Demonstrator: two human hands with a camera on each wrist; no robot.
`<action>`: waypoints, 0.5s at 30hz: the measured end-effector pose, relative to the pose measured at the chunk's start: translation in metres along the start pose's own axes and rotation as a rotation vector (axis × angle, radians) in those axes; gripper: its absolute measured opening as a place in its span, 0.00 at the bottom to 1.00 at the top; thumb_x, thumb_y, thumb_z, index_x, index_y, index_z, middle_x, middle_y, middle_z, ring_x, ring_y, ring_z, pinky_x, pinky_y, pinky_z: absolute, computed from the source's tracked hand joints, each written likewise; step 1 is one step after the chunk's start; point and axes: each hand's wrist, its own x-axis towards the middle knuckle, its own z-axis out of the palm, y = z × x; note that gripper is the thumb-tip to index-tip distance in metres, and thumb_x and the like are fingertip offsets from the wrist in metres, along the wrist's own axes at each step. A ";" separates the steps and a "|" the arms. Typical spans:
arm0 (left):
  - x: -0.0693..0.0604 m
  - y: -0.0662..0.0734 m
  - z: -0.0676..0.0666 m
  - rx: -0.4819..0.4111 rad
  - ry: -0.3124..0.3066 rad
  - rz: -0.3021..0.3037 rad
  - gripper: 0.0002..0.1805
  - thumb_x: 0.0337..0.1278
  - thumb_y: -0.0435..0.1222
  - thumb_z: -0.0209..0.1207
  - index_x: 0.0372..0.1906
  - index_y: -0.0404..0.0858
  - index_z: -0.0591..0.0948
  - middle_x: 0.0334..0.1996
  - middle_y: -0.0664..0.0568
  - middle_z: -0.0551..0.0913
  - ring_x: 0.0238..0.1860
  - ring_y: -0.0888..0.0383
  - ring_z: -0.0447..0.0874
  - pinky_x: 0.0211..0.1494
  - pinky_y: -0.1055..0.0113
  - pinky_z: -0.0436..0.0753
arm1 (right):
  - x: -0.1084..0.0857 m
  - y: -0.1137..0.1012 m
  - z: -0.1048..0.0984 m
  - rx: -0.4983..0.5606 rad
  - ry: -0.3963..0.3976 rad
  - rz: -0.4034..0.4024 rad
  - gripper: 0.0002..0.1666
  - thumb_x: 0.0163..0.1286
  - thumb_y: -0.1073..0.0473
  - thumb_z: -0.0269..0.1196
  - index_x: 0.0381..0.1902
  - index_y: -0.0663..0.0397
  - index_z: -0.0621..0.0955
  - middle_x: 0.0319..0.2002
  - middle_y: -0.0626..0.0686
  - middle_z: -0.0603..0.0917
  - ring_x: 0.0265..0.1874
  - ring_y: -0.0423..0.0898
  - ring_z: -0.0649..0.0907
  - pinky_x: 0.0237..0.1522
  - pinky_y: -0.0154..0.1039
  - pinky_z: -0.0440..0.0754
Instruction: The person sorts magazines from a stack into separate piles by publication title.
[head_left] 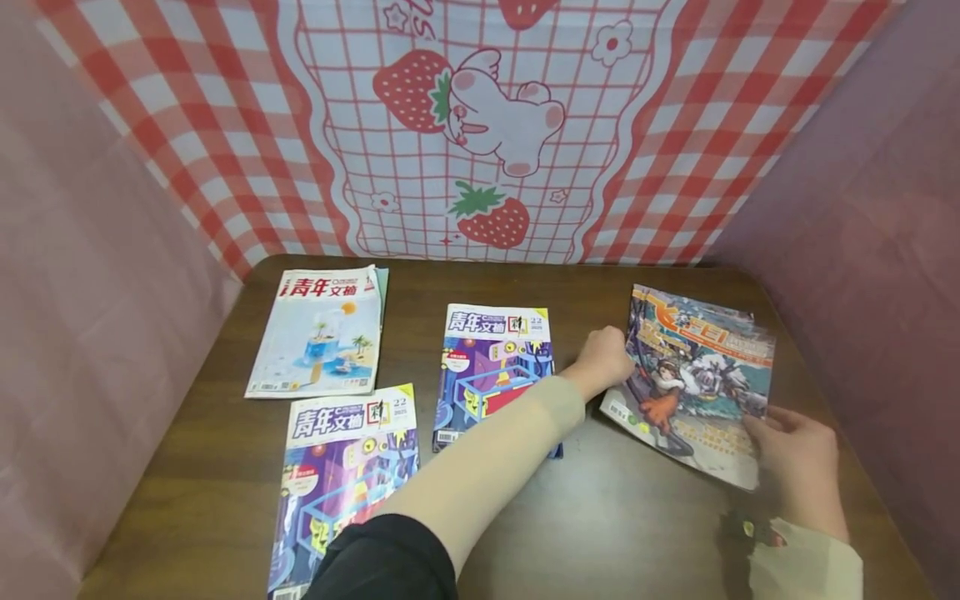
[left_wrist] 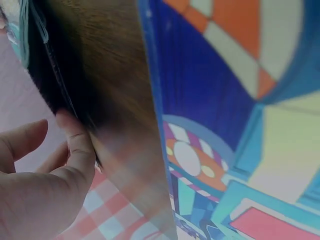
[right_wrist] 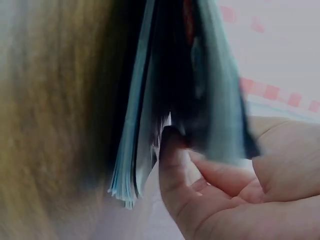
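A small stack of comic-style magazines (head_left: 697, 375) with an orange title lies at the table's right side, its covers slightly fanned. My right hand (head_left: 802, 458) grips the top magazine by its right edge. In the right wrist view the fingers of that hand (right_wrist: 215, 185) are under a lifted magazine (right_wrist: 222, 100), which stands apart from the pages below. My left hand (head_left: 603, 360) is at the stack's left edge. In the left wrist view, the left hand's (left_wrist: 50, 185) fingers touch the magazine edge (left_wrist: 62, 90) while the thumb stands away from it.
A purple-covered magazine (head_left: 491, 350) lies mid-table, partly under the left forearm. Another purple one (head_left: 352, 442) is at front left. Behind it lies a white-and-blue magazine (head_left: 318, 333) on a further one. A checked strawberry cloth (head_left: 247, 125) hangs behind the brown table (head_left: 600, 517).
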 end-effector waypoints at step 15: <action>-0.021 -0.034 -0.043 -0.147 0.078 0.102 0.13 0.63 0.34 0.63 0.49 0.35 0.89 0.48 0.49 0.88 0.48 0.56 0.85 0.51 0.72 0.79 | -0.018 -0.016 -0.001 -0.072 0.009 -0.013 0.45 0.73 0.45 0.61 0.73 0.73 0.63 0.66 0.72 0.70 0.68 0.76 0.57 0.68 0.68 0.54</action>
